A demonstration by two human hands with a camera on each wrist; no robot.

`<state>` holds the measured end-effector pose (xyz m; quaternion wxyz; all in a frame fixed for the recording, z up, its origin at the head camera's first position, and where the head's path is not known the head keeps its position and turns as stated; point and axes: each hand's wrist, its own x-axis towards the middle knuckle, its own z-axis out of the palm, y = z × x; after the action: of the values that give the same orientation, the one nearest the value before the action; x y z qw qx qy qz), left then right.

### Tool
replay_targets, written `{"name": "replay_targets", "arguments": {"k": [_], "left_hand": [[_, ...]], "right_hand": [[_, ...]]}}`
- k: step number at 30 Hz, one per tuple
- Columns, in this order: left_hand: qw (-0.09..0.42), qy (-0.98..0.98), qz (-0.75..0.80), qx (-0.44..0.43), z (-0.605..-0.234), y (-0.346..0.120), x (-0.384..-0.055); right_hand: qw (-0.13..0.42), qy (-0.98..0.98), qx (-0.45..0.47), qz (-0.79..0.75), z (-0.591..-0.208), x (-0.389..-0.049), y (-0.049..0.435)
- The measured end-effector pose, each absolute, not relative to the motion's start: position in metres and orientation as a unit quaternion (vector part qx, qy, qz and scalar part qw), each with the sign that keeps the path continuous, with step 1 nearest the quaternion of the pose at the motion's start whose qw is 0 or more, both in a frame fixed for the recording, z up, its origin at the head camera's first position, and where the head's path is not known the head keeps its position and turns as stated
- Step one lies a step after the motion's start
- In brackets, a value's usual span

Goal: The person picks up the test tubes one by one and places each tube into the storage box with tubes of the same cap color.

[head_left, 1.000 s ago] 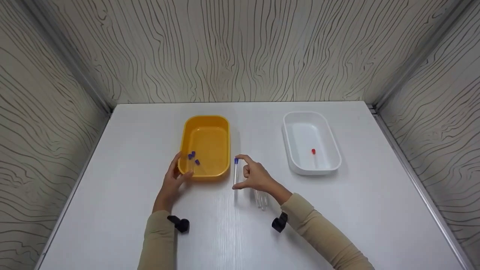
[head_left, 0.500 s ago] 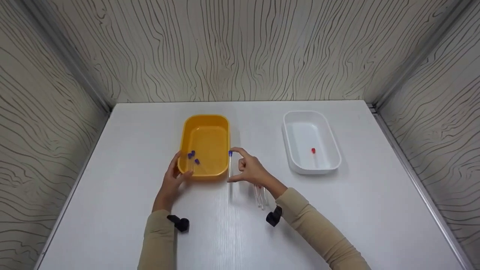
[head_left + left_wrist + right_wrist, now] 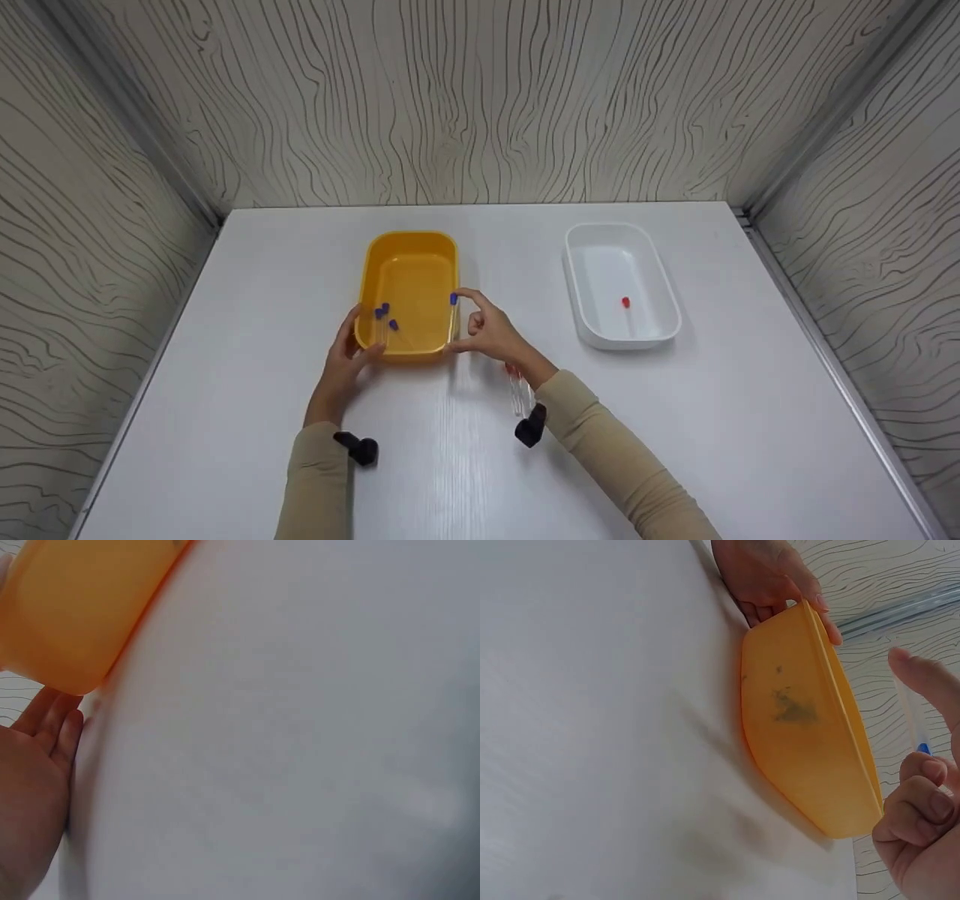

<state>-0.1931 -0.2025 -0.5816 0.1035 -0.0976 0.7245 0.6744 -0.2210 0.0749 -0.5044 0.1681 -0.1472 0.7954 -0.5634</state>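
Note:
My right hand (image 3: 491,330) holds a clear test tube (image 3: 453,319) with a blue cap, index finger at the cap and thumb at the other end. In the head view the tube lines up with the right rim of the yellow tray (image 3: 416,281). The right wrist view shows its blue cap (image 3: 923,749) beside the curled fingers. My left hand (image 3: 341,371) grips the tray's front left corner, its thumb (image 3: 802,574) over the rim and fingers along the outer wall. Inside the tray, at the front left, lie several blue-capped test tubes (image 3: 394,325).
A white tray (image 3: 609,262) stands to the right with one red-capped test tube (image 3: 626,303) in it. Several clear tubes (image 3: 517,394) with red caps lie on the white table (image 3: 420,465), partly hidden under my right wrist. Patterned walls close off the back and sides.
My right hand has moved left and farther back with the blue-capped test tube, from beside the yellow tray to its right rim. More red-capped tubes show behind it. The left hand stays put.

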Motion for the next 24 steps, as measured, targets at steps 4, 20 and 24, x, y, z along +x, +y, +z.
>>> {"name": "replay_targets", "arguments": {"k": [4,20,24], "left_hand": [[0.100,0.726,0.673,-0.096,-0.582,-0.202,-0.194],[0.105,0.727,0.671,-0.101,-0.580,-0.202,-0.194],[0.105,0.725,0.673,-0.101,-0.580,-0.202,-0.193]], "right_hand": [[0.172,0.792,-0.125,-0.572,-0.509,-0.226,0.071],[0.185,0.809,-0.085,-0.551,-0.525,-0.238,0.064],[0.191,0.810,-0.084,-0.548,-0.526,-0.239,0.063]]}}
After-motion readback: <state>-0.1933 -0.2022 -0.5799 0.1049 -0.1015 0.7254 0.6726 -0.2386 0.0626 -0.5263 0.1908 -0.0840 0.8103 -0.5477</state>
